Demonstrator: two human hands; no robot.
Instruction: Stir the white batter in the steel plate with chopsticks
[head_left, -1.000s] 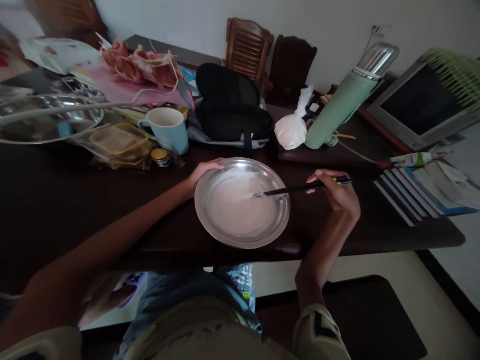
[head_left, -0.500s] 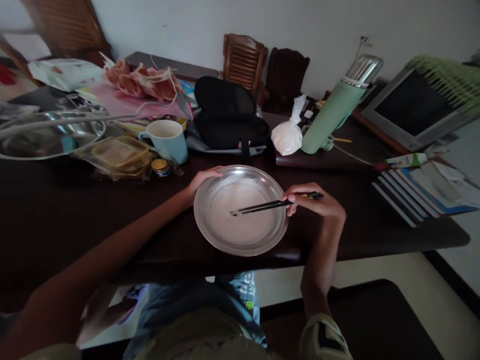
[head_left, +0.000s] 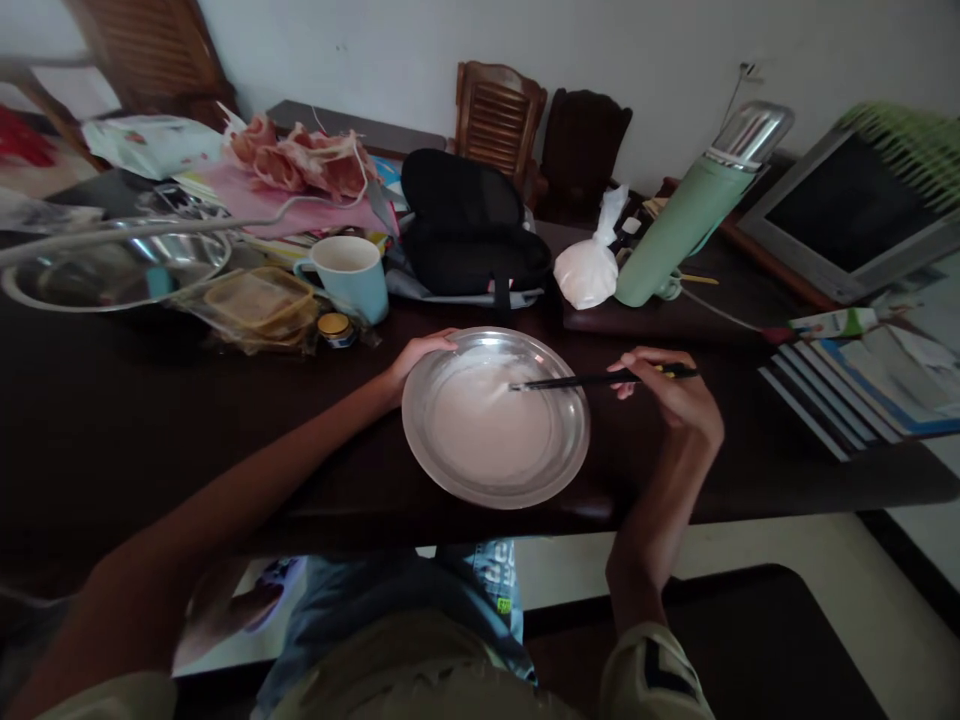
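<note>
A round metal basin point(head_left: 502, 496) stands near the table's front edge, holding a pale, whitish liquid mixture point(head_left: 491, 428). At its far left rim my left hand point(head_left: 421, 353) is closed on the basin, the fingers over the edge. My right hand point(head_left: 667, 388) grips a pair of black chopsticks point(head_left: 577, 381), just right of the basin. Their tips dip into the mixture toward its far right part, where the surface looks disturbed. Beyond the basin sits a knotted plastic bag of white powder point(head_left: 586, 272).
A tilted green thermos point(head_left: 684, 232), a black open case point(head_left: 469, 235) and a light blue mug point(head_left: 350, 280) stand behind the basin. Farther left are a small jar point(head_left: 336, 330), plastic containers point(head_left: 259, 305) and another metal bowl point(head_left: 217, 255). Stacked books point(head_left: 832, 395) lie right.
My right hand has moved right, and the chopstick tips have swept from the middle of the mixture toward its far right side. My left hand stays on the rim. The view has shifted slightly.
</note>
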